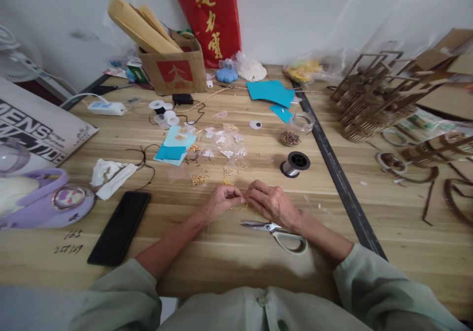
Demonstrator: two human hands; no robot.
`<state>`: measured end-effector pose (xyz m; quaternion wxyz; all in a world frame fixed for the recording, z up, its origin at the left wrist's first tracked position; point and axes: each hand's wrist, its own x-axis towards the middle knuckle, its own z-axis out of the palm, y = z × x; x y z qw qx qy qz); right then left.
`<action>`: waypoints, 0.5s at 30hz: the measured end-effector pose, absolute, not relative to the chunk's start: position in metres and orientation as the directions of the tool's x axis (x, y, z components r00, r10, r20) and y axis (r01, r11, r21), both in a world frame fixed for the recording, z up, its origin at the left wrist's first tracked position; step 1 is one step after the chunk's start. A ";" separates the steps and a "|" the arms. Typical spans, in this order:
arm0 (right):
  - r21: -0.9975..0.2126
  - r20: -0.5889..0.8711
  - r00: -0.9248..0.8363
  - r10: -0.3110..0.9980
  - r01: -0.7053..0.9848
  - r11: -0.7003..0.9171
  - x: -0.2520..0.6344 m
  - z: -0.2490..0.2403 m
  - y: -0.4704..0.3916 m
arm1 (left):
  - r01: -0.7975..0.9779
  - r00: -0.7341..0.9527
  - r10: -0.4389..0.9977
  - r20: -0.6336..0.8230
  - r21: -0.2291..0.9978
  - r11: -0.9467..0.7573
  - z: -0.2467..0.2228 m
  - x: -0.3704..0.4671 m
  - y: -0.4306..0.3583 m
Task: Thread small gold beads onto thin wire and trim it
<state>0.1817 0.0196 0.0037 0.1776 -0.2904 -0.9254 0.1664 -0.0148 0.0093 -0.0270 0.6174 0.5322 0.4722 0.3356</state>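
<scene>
Just in front of me on the wooden table, my left hand [221, 201] and my right hand [274, 204] meet fingertip to fingertip. Both are closed in a pinch on a thin strand of small gold beads [240, 207], which curves down below the fingers. Its ends are hidden by the fingertips. Scissors [290, 241] with pale handles lie under my right wrist, blades pointing left. Beyond the hands are small piles of gold beads [198, 180] and little bags of silvery pieces [226, 152]. A spool of fine wire [298, 161] stands to the right.
A black phone [120, 227] lies left of my forearm, near a purple bottle [70, 198] and crumpled tissue [116, 178]. Blue sheets [173, 151], a jar of mixed beads [290, 138] and a cardboard box [173, 70] sit farther back. Brown wooden frames [373, 99] crowd the right.
</scene>
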 end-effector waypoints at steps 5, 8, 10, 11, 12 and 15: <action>-0.422 0.218 -0.775 0.593 0.473 0.774 0.181 0.000 0.020 | 0.096 0.316 0.924 -0.214 0.977 0.193 -0.028 -0.015 0.009; -0.506 0.221 -0.751 0.623 0.457 0.731 0.180 -0.001 0.019 | 0.103 0.306 0.929 -0.207 0.978 0.183 -0.029 -0.015 0.009; -0.576 0.228 -0.728 0.646 0.435 0.692 0.178 -0.001 0.018 | 0.101 0.287 0.938 -0.194 0.980 0.172 -0.029 -0.014 0.008; -0.606 0.236 -0.717 0.656 0.419 0.676 0.177 -0.001 0.018 | 0.101 0.279 0.942 -0.190 0.981 0.168 -0.029 -0.014 0.008; -0.633 0.247 -0.703 0.667 0.404 0.661 0.176 -0.001 0.018 | 0.101 0.274 0.944 -0.186 0.981 0.164 -0.029 -0.013 0.007; -0.691 0.275 -0.662 0.698 0.368 0.622 0.172 -0.003 0.016 | 0.112 0.269 0.947 -0.177 0.982 0.152 -0.027 -0.012 0.006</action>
